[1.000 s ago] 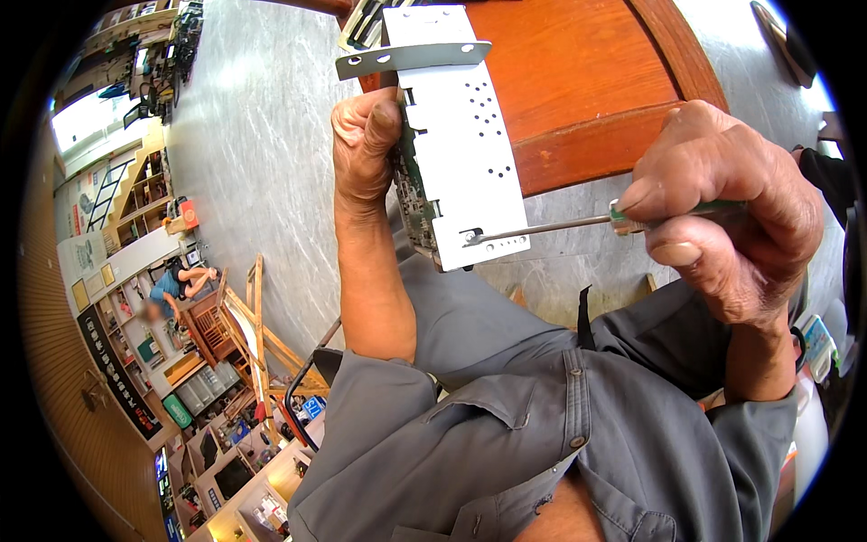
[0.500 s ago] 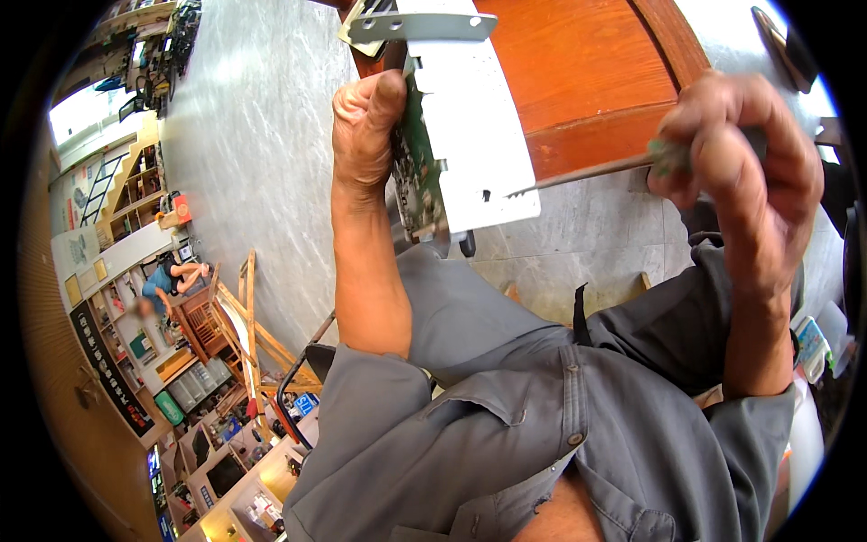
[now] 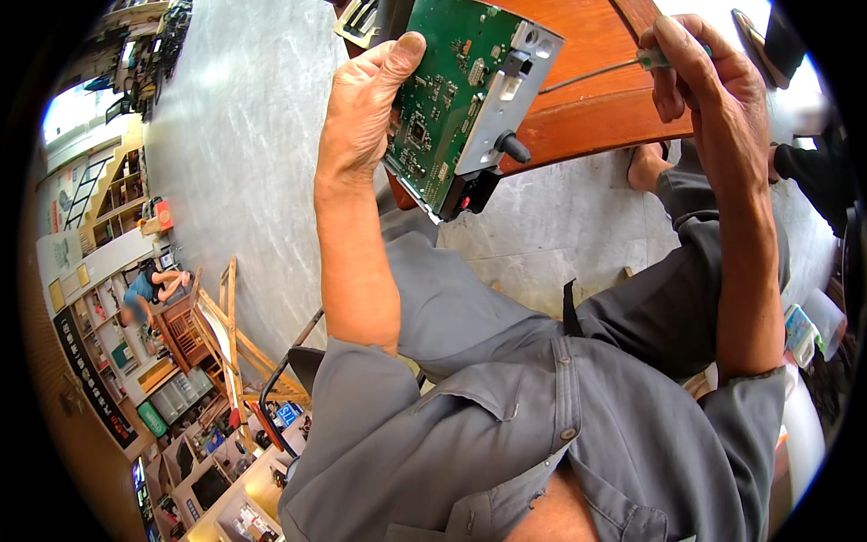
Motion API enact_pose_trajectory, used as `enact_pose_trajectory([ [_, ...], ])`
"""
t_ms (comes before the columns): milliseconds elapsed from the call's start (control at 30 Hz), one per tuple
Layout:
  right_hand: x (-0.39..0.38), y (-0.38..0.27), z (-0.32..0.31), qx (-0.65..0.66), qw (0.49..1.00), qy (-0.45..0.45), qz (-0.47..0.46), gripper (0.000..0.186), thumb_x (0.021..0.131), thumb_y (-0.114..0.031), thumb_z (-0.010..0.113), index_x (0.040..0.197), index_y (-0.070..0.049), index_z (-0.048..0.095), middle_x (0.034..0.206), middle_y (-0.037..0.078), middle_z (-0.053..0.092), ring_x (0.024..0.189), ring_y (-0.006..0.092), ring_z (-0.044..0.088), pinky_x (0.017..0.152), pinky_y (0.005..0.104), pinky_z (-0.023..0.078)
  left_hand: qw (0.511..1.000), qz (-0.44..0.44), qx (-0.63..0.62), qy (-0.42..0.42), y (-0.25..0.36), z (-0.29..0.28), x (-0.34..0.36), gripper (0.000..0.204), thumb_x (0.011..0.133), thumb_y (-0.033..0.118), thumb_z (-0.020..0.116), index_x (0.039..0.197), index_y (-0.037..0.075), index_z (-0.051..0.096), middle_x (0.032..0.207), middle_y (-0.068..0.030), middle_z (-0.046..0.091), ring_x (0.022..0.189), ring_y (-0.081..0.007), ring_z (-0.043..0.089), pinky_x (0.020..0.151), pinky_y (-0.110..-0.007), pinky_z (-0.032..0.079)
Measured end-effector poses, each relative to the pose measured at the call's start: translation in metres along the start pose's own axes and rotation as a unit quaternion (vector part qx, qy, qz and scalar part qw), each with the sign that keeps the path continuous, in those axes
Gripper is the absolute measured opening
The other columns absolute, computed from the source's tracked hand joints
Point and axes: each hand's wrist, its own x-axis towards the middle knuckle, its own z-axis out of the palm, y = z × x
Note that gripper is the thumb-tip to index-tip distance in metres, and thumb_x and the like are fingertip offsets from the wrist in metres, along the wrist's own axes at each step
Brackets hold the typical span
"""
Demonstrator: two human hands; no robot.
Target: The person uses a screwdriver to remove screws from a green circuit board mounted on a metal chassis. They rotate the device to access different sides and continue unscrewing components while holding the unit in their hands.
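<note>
Left hand (image 3: 361, 113) gripped the unit (image 3: 424, 95) by its left side, thumb pressed on the green board face, other fingers mostly hidden at the side and behind. Unit was held up tilted, board toward the camera, in front of the table's (image 3: 587, 117) near left corner as seen. Its metal panel (image 3: 486, 131) faced right, with a black knob (image 3: 513, 147) sticking out; below that, a black block (image 3: 481, 188) with a red bit on it.

Right hand (image 3: 704, 77) held the screwdriver (image 3: 591, 77) by its greenish handle, fingers curled round, over the table's right edge in view. Shaft pointed left across the tabletop, tip right by the panel; couldn't tell if touching.

Pale slotted part (image 3: 359, 23) sat by the table's far left corner, half cut off by the frame. Foot (image 3: 647, 168) on the floor (image 3: 244, 163) just off the near edge, toward the right. Gray shirt and trousers on the wearer. Far left: person in blue seated near a wooden frame (image 3: 230, 339), shelves (image 3: 194, 397) below.
</note>
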Motion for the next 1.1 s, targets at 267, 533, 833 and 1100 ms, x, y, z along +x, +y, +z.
enact_pose_trajectory([
  [267,0.012,-0.011,0.01,0.146,0.987,0.059,0.005,0.027,0.101,-0.028,0.069,0.094,-0.002,0.071,0.075,0.001,0.066,0.054,0.0059,0.057,0.049,0.0193,0.047,0.997,-0.024,-0.069,-0.018,0.007,-0.008,-0.008,0.028,0.101,0.027,0.069,0.109,0.001,0.069,0.099,-0.0085,0.077,0.081,-0.0122,0.074,0.071,-0.026,0.063],
  [533,0.017,-0.012,0.014,0.044,0.997,0.05,0.035,0.031,0.1,-0.034,0.07,0.093,-0.004,0.071,0.074,0.0,0.066,0.061,0.006,0.06,0.054,0.02,0.047,0.994,0.019,-0.11,0.006,0.002,-0.015,-0.008,0.032,0.104,0.027,0.064,0.117,-0.002,0.068,0.112,-0.0111,0.075,0.098,-0.0171,0.074,0.086,-0.031,0.062],
  [833,0.022,-0.003,0.026,-0.001,1.0,-0.017,0.022,0.029,0.102,-0.033,0.067,0.093,-0.005,0.07,0.079,0.001,0.068,0.066,0.0066,0.063,0.054,0.0217,0.05,0.966,0.011,-0.245,0.075,-0.007,-0.021,-0.005,0.037,0.11,0.02,0.047,0.134,-0.006,0.055,0.125,-0.0191,0.068,0.11,-0.0296,0.071,0.093,-0.045,0.063],
  [1100,0.02,0.001,0.025,0.044,0.996,-0.065,0.038,0.031,0.101,-0.036,0.069,0.093,-0.006,0.07,0.078,0.002,0.068,0.065,0.007,0.063,0.056,0.0206,0.051,0.952,-0.043,-0.289,0.094,-0.021,-0.05,0.001,0.029,0.107,0.014,0.046,0.124,-0.004,0.062,0.114,-0.0182,0.073,0.1,-0.0283,0.075,0.086,-0.044,0.065],
])
